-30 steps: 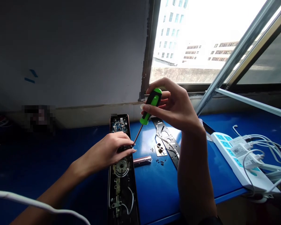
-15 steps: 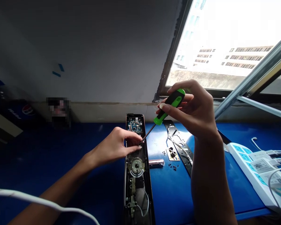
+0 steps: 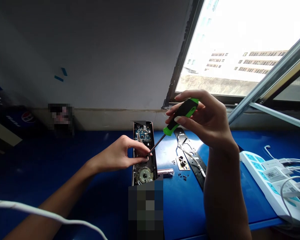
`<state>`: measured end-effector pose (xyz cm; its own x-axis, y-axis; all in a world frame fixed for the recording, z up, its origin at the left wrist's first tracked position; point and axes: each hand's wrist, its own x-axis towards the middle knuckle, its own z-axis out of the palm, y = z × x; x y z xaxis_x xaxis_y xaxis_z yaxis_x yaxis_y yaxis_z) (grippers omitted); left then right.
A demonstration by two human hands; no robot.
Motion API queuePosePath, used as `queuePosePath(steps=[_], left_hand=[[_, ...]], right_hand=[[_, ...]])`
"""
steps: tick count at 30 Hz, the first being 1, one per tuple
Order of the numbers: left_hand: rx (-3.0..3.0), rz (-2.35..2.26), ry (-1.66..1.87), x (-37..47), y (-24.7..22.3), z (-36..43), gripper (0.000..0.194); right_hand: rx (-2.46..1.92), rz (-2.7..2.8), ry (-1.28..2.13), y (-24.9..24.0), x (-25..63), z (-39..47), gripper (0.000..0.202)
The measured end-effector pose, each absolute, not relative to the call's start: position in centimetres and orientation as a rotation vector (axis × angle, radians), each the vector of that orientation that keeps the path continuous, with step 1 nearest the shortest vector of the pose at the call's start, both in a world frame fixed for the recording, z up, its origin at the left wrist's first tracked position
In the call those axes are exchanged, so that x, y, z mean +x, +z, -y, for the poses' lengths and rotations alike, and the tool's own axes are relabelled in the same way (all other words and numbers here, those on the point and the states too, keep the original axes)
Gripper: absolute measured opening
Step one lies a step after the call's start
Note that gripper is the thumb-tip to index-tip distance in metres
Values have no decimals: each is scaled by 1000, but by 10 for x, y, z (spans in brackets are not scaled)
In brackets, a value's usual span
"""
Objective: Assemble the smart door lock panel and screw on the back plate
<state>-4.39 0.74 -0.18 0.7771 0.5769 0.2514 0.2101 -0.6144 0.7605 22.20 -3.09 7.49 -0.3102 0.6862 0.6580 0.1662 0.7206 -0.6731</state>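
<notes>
Over the blue worktop, I have the right hand with its fingers clamped on a green-and-black screwdriver, its shaft slanting down leftward to the open black housing. The left hand reaches across the housing from the left, thumb and forefinger close together at the shaft's lower end; I cannot tell whether they pinch it, and the tip's contact is hidden from me. Right of the housing lie a wrapped bar, loose screws, a small metal plate and a long black plate. A blurred patch blocks my view of the housing's near part.
</notes>
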Motion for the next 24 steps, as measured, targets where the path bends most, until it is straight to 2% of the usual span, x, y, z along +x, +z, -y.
queuePosePath(steps=[18,24], left_hand=[[2175,-506,593,-45,-3,-11,27],[2255,-574,721,-42,-9,-9,25]], right_hand=[[-612,1874,659,73,221,28,44],[-715,1800,315,73,215,25,43]])
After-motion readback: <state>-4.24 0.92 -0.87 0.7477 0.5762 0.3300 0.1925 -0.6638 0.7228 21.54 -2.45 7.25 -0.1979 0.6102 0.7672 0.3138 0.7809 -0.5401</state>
